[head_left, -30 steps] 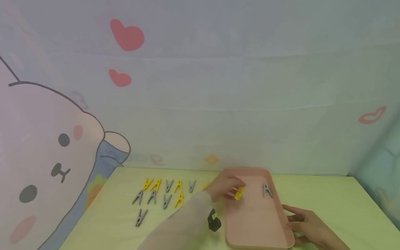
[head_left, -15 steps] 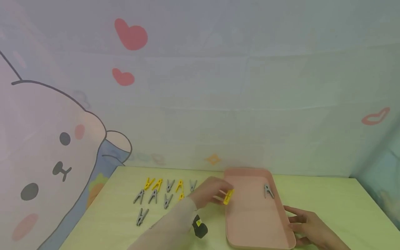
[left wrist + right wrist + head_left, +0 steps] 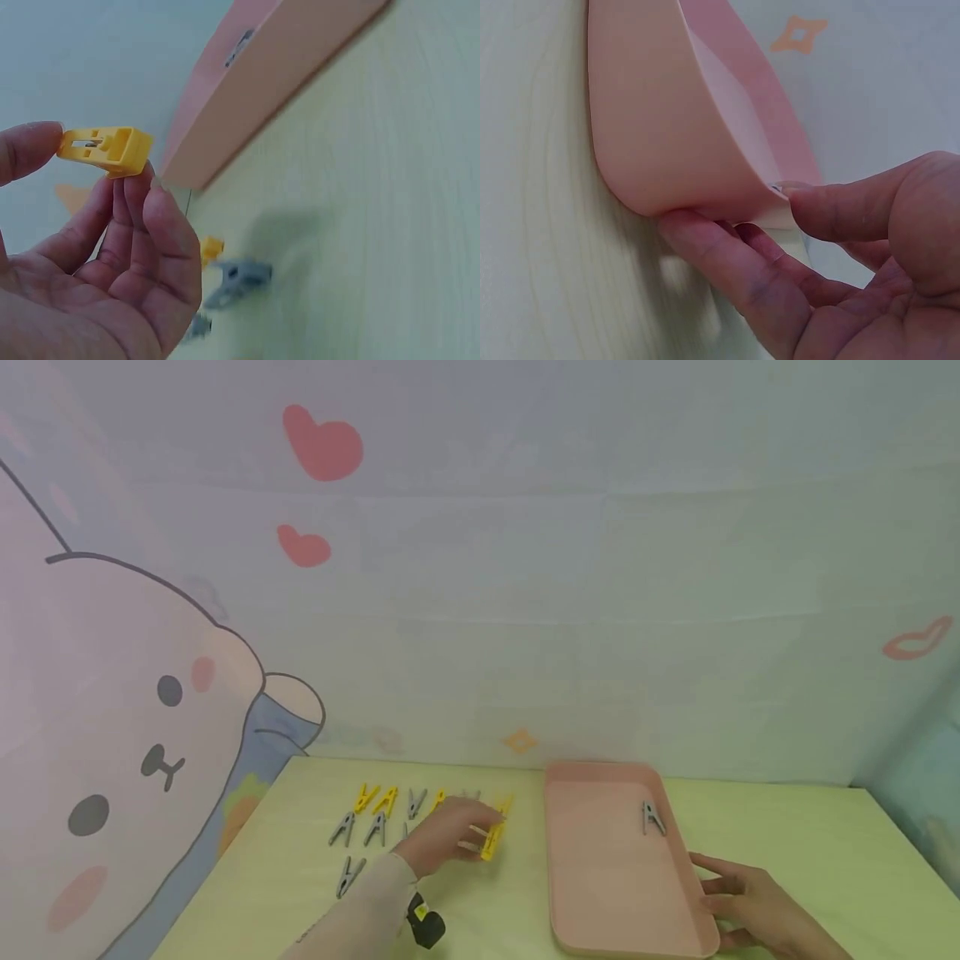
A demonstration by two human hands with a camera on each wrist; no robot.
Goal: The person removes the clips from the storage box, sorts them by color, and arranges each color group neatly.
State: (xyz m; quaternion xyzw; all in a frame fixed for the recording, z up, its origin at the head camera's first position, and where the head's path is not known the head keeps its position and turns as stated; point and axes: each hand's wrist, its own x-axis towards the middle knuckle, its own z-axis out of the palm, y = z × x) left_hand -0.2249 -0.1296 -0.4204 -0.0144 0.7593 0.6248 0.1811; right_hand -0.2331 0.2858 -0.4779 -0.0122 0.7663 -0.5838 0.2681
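Note:
My left hand [image 3: 448,833] is above the table, just left of the pink tray [image 3: 615,877]. It pinches a yellow clothespin [image 3: 105,148] between thumb and fingertips, with the clothespin held clear of the tabletop. At the tray's near right side, my right hand [image 3: 757,902] holds the wall, its thumb at the rim and its fingers against the outer side [image 3: 652,135]. One grey clothespin [image 3: 652,818] lies inside the tray, toward the far right. Part of the clothespin rows is hidden behind my left hand.
Grey and yellow clothespins lie in rows on the left of the table, among them a yellow one [image 3: 365,798] and a lone grey one [image 3: 349,877] nearer me. A printed cloth [image 3: 480,610] hangs behind the table. A black wrist device [image 3: 426,925] hangs at my left wrist.
My left hand has moved left from over the tray to above the table, still pinching the yellow clothespin. The right hand stays at the tray's side.

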